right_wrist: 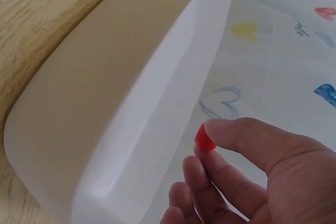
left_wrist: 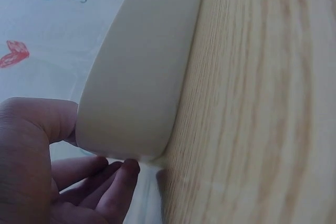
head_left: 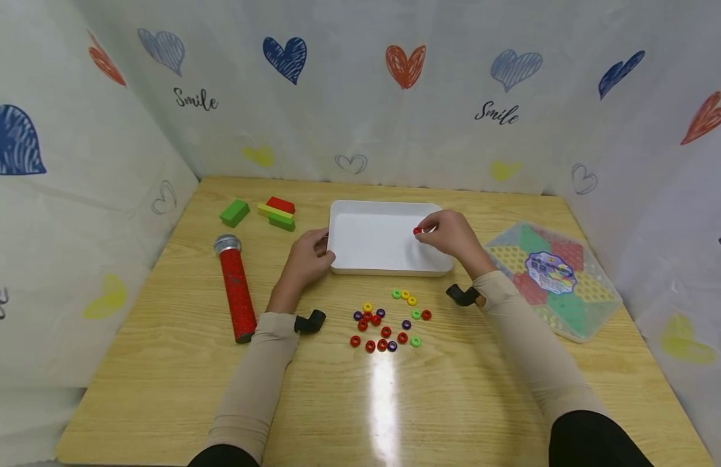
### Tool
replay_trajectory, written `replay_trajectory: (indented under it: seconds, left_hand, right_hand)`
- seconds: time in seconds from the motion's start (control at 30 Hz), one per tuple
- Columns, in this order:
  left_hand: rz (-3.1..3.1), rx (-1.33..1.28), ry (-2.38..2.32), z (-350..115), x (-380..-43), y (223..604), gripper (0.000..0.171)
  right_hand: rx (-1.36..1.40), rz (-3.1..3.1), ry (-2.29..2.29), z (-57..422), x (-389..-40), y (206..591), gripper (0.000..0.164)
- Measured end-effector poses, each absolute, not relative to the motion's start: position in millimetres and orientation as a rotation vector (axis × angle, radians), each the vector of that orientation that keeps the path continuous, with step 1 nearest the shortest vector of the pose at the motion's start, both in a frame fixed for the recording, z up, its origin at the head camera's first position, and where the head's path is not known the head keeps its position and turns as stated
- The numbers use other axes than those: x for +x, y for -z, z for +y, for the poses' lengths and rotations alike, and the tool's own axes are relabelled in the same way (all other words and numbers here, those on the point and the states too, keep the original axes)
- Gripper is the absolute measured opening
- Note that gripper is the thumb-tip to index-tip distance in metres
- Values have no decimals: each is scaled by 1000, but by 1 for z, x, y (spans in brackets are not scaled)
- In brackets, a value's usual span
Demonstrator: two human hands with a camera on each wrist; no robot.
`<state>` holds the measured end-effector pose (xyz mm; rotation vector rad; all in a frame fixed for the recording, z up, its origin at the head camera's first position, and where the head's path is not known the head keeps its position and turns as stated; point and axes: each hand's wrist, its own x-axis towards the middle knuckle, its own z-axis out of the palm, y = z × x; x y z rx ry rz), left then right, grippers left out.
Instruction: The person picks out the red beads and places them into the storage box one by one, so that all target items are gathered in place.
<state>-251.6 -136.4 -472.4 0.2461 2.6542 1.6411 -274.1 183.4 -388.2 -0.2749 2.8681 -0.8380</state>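
Note:
A white tray (head_left: 384, 237) lies toward the back of the table. At its left end my left hand (head_left: 309, 259) holds the tray; in the left wrist view the thumb is at the rim and the fingertips (left_wrist: 131, 167) are against the outer wall. My right hand (head_left: 450, 233) is over the tray's right part and pinches a small red ring bead (right_wrist: 205, 138) between thumb and forefinger. In front of the tray, several loose ring beads lie scattered: red (head_left: 370, 346), purple (head_left: 406, 324), green (head_left: 415, 342) and yellow (head_left: 405, 295).
To the left lies a red microphone (head_left: 236, 292) with a silver head. Behind it are a green block (head_left: 235, 213) and a small pile of red, yellow and green blocks (head_left: 279, 211). A hexagonal clear case (head_left: 553, 279) with coloured sections sits at the right. Hanging cloth surrounds the table's back and sides.

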Motion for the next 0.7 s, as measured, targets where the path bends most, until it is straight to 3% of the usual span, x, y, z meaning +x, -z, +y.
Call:
replay_trajectory:
  seconds: [0.7]
  left_hand:
    - [2648,238,-1629,-136,-252,473,61]
  right_hand:
    - [-175,2795,760,167,-308,406,29]
